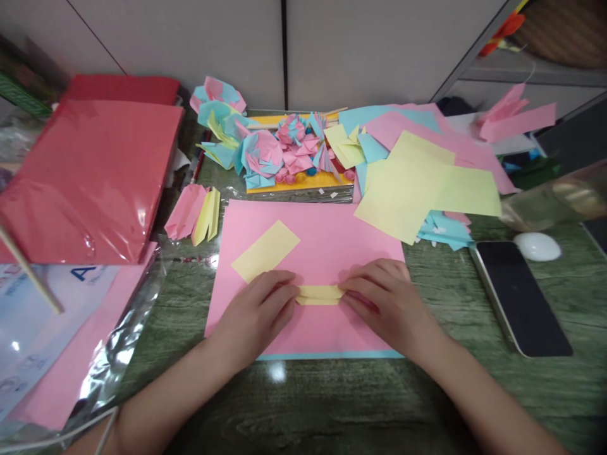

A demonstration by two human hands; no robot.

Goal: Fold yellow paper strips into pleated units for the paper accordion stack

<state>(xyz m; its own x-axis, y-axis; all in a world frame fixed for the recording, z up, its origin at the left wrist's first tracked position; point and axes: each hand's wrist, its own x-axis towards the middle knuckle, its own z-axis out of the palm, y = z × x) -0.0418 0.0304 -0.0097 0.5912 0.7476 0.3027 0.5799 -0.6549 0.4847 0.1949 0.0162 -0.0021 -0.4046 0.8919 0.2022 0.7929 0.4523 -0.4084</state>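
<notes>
A narrow strip of folded yellow paper (319, 295) lies lengthwise across the pink sheet (313, 240), with crease lines running along it. My left hand (258, 309) pinches its left end, fingertips closed on the paper. At the opposite end, my right hand (386, 303) has thumb and fingers closed on it too. Just beyond my left hand rests a flat yellow paper rectangle (268, 249), placed at a slant. A blue sheet (332, 356) peeks out under the pink one's near edge.
Folded pink paper (187, 212) and folded yellow paper (207, 215) lie left of the sheet. Paper flowers (263, 151) crowd the back. Loose yellow sheets (408, 183) overlap the far right corner. A phone (521, 300) lies at right, red packs (95, 170) at left.
</notes>
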